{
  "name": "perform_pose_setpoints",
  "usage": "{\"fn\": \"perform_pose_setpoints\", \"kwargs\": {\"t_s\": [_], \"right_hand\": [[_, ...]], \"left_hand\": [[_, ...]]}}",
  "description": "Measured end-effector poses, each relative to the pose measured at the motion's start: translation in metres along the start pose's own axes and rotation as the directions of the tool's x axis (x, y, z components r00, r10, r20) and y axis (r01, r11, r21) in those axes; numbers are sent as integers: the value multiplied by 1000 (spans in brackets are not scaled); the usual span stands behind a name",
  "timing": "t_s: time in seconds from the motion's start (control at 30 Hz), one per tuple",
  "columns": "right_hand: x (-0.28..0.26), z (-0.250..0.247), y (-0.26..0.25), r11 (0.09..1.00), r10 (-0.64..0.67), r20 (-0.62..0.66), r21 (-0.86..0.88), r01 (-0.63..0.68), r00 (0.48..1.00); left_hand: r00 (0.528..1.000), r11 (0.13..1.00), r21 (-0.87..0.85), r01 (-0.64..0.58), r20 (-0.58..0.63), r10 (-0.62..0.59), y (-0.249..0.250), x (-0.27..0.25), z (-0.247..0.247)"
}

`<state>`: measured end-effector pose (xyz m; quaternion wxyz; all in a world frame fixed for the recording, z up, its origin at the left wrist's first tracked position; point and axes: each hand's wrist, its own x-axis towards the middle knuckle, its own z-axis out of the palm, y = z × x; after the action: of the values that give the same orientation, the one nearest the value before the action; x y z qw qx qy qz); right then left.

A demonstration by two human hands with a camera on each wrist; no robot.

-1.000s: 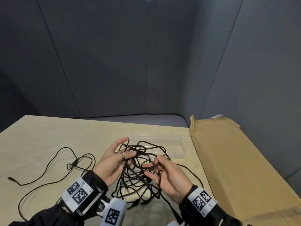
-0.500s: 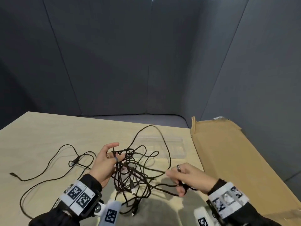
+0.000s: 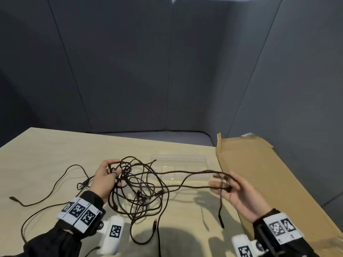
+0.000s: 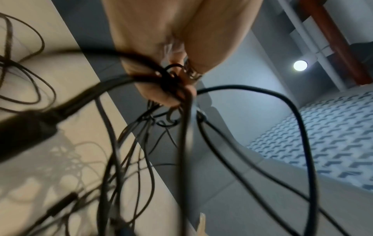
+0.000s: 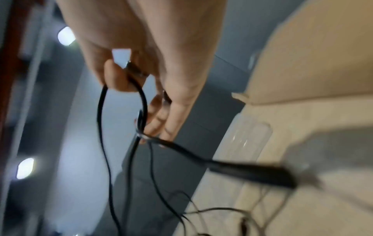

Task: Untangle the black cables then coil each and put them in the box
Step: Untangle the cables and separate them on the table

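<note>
The left hand (image 3: 104,179) grips the knotted black cables (image 3: 141,190) while the right hand (image 3: 239,193) pinches one strand sideways; nothing's coiled, and the clear box (image 3: 181,164) sits unfilled.

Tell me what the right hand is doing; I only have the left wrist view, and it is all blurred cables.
Observer: The right hand pinches one strand, stretched rightward from the tangle that the left hand grips.
Operator: Is that strand's end free?
Observer: A plug dangles below the right hand.
Operator: Where's the box?
Observer: The clear box sits on the table beyond the tangle; I see no coil in it.
</note>
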<state>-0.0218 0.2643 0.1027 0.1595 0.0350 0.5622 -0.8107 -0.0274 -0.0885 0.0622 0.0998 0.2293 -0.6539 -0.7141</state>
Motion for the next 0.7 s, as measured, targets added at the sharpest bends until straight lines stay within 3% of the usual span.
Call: {"fn": "perform_pose_setpoints", "kwargs": {"t_s": [0.03, 0.07, 0.13, 0.2, 0.3, 0.47, 0.53, 0.6, 0.67, 0.7], "right_hand": [[1, -4, -3, 998, 7, -40, 55, -4, 999], [3, -9, -5, 1000, 17, -90, -6, -18, 996], [8, -22, -4, 938, -43, -227, -346, -39, 973], [11, -34, -4, 800, -210, -350, -598, -45, 913], [10, -54, -15, 672, -376, -453, -734, -99, 808], [12, -78, -18, 226, -605, -392, -919, -323, 693], [20, -76, -14, 123, -573, -349, -931, -344, 741], [28, -66, -3, -78, -499, -264, -935, -346, 825], [32, -41, 15, -193, -492, -70, -963, -187, 868], [30, -23, 24, -184, -487, 51, -982, -46, 872]], "left_hand": [[1000, 1000, 7, -2, -13, 2, -1, 1, -2], [1000, 1000, 18, -1, -12, 1, -1, 2, -3], [1000, 999, 48, 2, 14, -3, -3, 2, -3], [1000, 999, 42, 10, 7, -10, -5, 2, -4], [999, 999, -7, 40, -19, -40, -4, 4, -8], [997, 996, -54, 70, 19, -69, -2, 1, -4], [996, 992, -93, 87, 35, -85, -2, 2, -1], [991, 983, -137, 126, 62, -118, -2, 1, 2], [983, 971, -169, 171, 103, -155, 0, -2, 6], [978, 963, -190, 193, 123, -171, 1, -3, 9]]}}
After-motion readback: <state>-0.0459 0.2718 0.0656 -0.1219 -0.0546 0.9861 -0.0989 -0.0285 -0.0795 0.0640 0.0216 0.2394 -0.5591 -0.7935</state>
